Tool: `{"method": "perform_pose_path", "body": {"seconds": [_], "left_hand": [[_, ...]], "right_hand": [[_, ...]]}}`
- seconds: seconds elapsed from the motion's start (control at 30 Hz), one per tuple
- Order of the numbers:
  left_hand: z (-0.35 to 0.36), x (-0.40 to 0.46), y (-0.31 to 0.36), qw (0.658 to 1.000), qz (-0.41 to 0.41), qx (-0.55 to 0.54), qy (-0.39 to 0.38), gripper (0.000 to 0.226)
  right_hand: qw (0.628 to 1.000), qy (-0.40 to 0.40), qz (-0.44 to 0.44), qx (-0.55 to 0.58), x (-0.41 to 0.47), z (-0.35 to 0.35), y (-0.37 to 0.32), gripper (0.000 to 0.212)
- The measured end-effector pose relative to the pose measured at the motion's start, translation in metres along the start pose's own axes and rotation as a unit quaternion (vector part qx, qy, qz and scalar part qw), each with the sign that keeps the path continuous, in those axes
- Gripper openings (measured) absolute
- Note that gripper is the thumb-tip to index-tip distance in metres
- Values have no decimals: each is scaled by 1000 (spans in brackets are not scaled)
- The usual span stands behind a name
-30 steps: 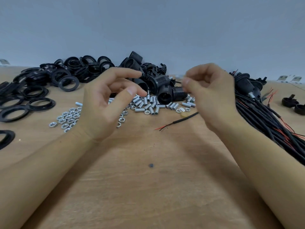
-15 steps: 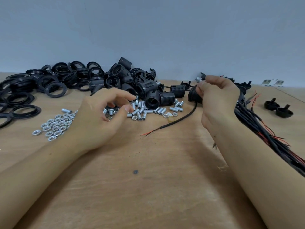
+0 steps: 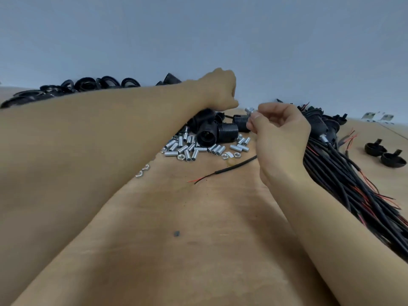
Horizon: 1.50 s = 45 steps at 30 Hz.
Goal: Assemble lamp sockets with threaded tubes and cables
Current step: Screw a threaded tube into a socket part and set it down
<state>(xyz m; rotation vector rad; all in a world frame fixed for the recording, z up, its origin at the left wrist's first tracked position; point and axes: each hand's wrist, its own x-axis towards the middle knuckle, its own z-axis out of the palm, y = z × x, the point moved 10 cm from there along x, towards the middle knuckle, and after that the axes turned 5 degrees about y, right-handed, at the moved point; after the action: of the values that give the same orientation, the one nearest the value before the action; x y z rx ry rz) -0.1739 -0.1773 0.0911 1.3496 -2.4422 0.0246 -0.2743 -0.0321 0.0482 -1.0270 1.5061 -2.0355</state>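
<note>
a short silver threaded metal tube (image 3: 250, 111) is pinched in the right hand (image 3: 279, 133) above the wooden worktop (image 3: 198, 217). the left hand (image 3: 218, 89), fingers hidden, reaches over the ribbed black plastic sockets (image 3: 217, 129); the tube should be started square.

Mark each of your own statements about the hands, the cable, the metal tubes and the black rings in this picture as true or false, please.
1. The right hand pinches a small silver part. True.
2. The loose cable on the table ends in blue wires. False: a red one shows.
3. The metal tubes lie in front of the black sockets. True.
4. The black rings lie at the right edge. False: far left.
5. The left hand lies flat on the table. False: it reaches over the sockets.
</note>
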Motion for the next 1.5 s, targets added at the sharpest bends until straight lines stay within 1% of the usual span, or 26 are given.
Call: {"method": "perform_pose_path", "body": {"seconds": [0.07, 0.17, 0.27, 0.37, 0.4, 0.43, 0.5, 0.6, 0.63, 0.7, 0.77, 0.83, 0.9, 0.97, 1.0, 1.03, 1.1, 1.17, 1.33, 1.4, 1.47, 1.5], "left_hand": [[27, 10, -1, 999, -23, 31, -23, 16], [47, 16, -9, 997, -51, 64, 1, 26], [43, 19, -16, 998, -52, 38, 29, 19], [38, 16, -24, 998, -61, 18, 21, 25], [35, 14, -26, 998, -64, 9, 24, 22], [30, 12, -27, 997, -66, 1, 35, 18], [14, 7, -29, 993, -71, -36, 82, 26], [-31, -13, -30, 971, -81, -136, 177, 33], [-47, -24, -30, 959, -80, -179, 206, 32], [-73, -55, -34, 921, -89, -281, 254, 27], [-81, -93, -43, 867, -120, -397, 276, 23], [-67, -133, -55, 793, -180, -524, 253, 24], [-43, -167, -63, 703, -223, -642, 207, 25], [-22, -194, -73, 625, -242, -720, 179, 33], [-14, -203, -78, 599, -247, -743, 168, 37], [-6, -209, -82, 591, -246, -753, 154, 36], [5, -213, -85, 597, -231, -758, 125, 28], [11, -214, -84, 598, -221, -762, 113, 28], [3, -212, -76, 607, -183, -765, 114, 46], [3, -211, -71, 596, -176, -777, 99, 48], [5, -211, -67, 573, -180, -794, 90, 50], [6, -211, -66, 570, -182, -797, 87, 50]], "right_hand": [[1000, -2, -6, 5, 1, 0, -1, 15], [1000, -2, -5, 11, 3, 0, -1, 15], [1000, -1, 0, 21, 3, 0, 0, 17], [1000, -5, 0, 21, 1, 1, 0, 18], [1000, -6, -1, 20, 1, 2, -1, 18], [1000, -6, -2, 17, 1, 2, -1, 17], [1000, -7, -4, 12, 1, 2, -1, 17], [1000, -7, -4, 9, 1, 2, -1, 17], [1000, -7, -4, 9, 0, 2, -1, 17], [1000, -18, -2, 14, -2, 5, -1, 16], [998, -48, 6, 32, -7, 12, -3, 14], [993, -109, 15, 43, -16, 27, -6, 15], [977, -196, 27, 73, -36, 48, -9, 15], [958, -268, 32, 95, -57, 65, -12, 16], [953, -288, 28, 92, -66, 70, -14, 17], [950, -301, 22, 84, -71, 73, -15, 18], [947, -317, 2, 61, -77, 76, -19, 18], [946, -321, -30, 34, -80, 75, -24, 17], [945, -314, -91, 13, -83, 75, -35, 19], [943, -310, -121, 4, -84, 73, -41, 22], [936, -296, -189, -26, -87, 71, -51, 27], [930, -287, -226, -46, -90, 70, -56, 28]]}}
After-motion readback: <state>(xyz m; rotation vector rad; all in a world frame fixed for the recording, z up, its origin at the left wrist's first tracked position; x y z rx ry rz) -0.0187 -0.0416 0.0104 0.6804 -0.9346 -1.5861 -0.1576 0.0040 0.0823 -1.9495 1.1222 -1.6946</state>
